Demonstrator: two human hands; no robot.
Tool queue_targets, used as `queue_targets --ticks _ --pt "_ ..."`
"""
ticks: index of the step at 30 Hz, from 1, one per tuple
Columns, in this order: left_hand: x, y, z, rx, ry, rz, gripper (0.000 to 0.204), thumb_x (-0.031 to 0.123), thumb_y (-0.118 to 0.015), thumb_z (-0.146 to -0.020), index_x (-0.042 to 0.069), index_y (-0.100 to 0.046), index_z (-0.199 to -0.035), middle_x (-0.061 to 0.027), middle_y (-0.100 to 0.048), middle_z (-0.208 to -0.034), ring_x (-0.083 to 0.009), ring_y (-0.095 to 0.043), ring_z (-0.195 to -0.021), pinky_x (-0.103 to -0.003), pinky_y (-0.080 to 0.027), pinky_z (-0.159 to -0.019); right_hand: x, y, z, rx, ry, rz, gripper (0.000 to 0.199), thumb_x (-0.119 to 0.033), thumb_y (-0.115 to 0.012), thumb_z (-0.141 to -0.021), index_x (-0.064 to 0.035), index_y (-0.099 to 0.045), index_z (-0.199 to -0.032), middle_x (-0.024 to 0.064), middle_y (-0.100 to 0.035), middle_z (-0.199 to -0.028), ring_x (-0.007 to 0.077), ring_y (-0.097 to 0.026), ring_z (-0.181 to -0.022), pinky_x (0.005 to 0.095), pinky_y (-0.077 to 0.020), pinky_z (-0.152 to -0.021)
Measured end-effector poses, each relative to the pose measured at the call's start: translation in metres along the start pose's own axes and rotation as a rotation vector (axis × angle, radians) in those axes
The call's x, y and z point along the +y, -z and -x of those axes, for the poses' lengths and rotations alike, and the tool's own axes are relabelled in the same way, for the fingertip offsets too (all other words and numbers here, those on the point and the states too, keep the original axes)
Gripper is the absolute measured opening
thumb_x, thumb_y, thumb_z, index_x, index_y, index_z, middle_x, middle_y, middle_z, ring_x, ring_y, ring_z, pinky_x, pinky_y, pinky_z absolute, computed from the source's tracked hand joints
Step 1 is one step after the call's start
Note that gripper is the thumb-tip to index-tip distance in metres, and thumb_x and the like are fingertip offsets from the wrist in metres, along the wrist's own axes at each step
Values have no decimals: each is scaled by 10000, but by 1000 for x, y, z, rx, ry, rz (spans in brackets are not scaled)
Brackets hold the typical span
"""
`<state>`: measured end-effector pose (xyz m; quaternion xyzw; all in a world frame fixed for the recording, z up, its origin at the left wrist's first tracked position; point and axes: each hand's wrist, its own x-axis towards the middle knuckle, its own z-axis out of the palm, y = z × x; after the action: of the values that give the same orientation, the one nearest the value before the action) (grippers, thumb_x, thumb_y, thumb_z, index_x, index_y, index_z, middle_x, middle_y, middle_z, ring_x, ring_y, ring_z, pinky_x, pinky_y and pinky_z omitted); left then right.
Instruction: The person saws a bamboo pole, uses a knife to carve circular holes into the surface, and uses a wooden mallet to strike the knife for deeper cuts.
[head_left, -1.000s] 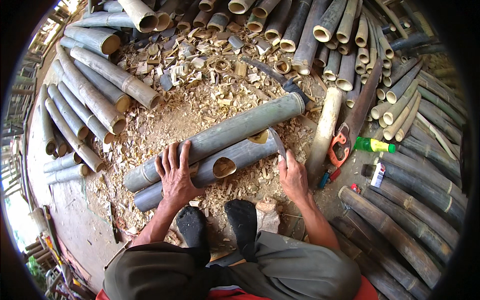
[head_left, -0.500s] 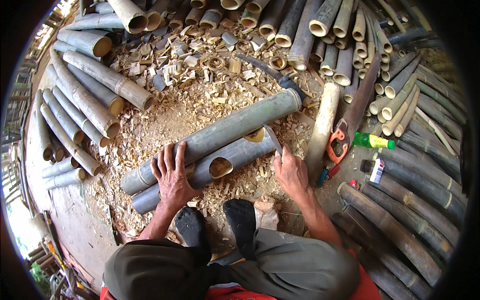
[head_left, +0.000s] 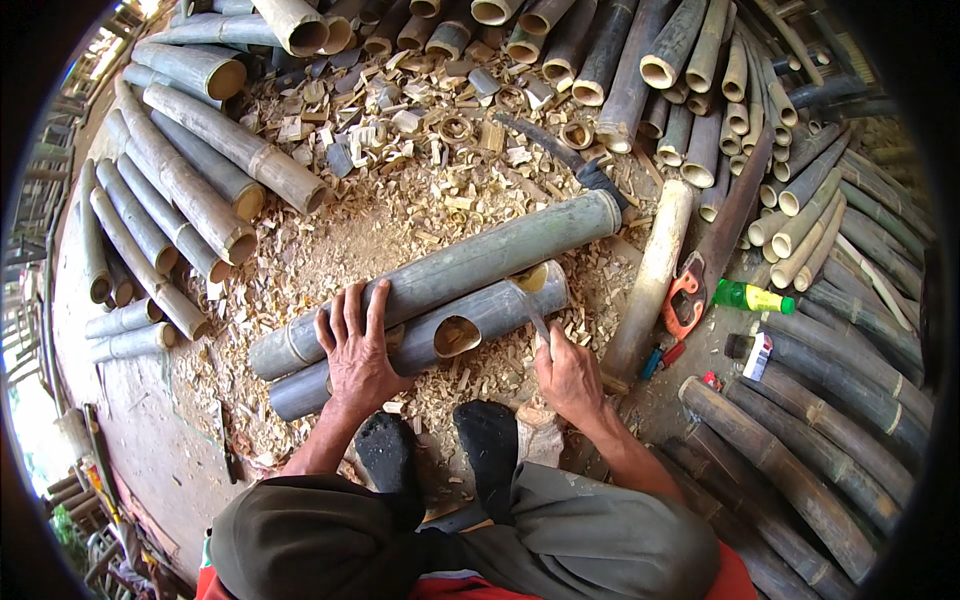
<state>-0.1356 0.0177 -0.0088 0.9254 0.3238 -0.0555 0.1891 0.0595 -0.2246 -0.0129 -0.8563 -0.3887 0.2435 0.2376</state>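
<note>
Two dark bamboo tubes lie side by side on the shavings. My left hand (head_left: 358, 355) rests palm down on them, its fingers stretched out over the rear tube (head_left: 480, 248). The front tube (head_left: 500, 316) has a rounded hole (head_left: 457, 337) in its middle and a second opening close to its right end. In my right hand (head_left: 572, 378) is a knife (head_left: 536, 318), gripped by its handle. Its blade slants up and to the left over the front tube, beside the right-hand opening. My palm hides the handle.
Wood chips (head_left: 440, 170) cover the ground ahead. Bamboo poles are stacked left, behind and right (head_left: 770, 440). On the right lie a pale bamboo piece (head_left: 655, 265), an orange-handled saw (head_left: 684, 300) and a green bottle (head_left: 750, 298). A black-handled blade (head_left: 550, 143) lies behind the tubes.
My right hand has shifted left with the knife, bringing the blade from the front tube's right end onto its upper surface. My left hand stays on the tubes. The whole view has shifted slightly.
</note>
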Motion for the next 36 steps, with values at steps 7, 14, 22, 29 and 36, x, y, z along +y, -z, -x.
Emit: queue_targets --ticks 7,14,22,29,36 --pt "1 1 0 -22 2 1 1474 294 -1025 -403 172 -248 -1650 -189 -315 -1611 -414 -259 -1543 -612 -128 -1257 -6 -2 -15 2 -58 35 368 -143 -592 -1032 153 -618 -1249 247 -718 -765 362 -729 -622 448 -574 -543" --pt "-1 6 4 -39 3 4 1497 349 -1040 -396 162 -250 -1654 -202 -304 -1633 -436 -240 -1556 -637 -121 -1265 -3 0 -4 15 16 110 346 -191 -567 -1058 78 -605 -1271 178 -701 -720 322 -694 -540 442 -545 -478" --pt "-9 22 23 161 -38 210 1248 359 -977 -644 103 -275 -1643 -228 -251 -1667 -455 -161 -1574 -606 -166 -1274 14 -12 7 505 -129 130 538 -196 -623 -999 66 -480 -1446 308 -626 -1159 470 -625 -1063 549 -478 -933" --pt "-35 23 44 358 34 352 653 139 -857 -813 76 -606 -1413 -186 -446 -1581 -406 -314 -1531 -565 -256 -1253 -11 -30 -16 397 -123 181 719 -209 -727 -949 7 -377 -1538 267 -575 -1350 464 -582 -1207 563 -442 -1045" --pt "-46 126 39 33 -2 848 252 77 -820 -860 59 -766 -1106 -126 -729 -1183 -236 -700 -1067 -419 -549 -971 -14 -27 -15 316 -158 137 753 -164 -739 -940 9 -345 -1558 291 -549 -1421 474 -558 -1284 547 -437 -1089"
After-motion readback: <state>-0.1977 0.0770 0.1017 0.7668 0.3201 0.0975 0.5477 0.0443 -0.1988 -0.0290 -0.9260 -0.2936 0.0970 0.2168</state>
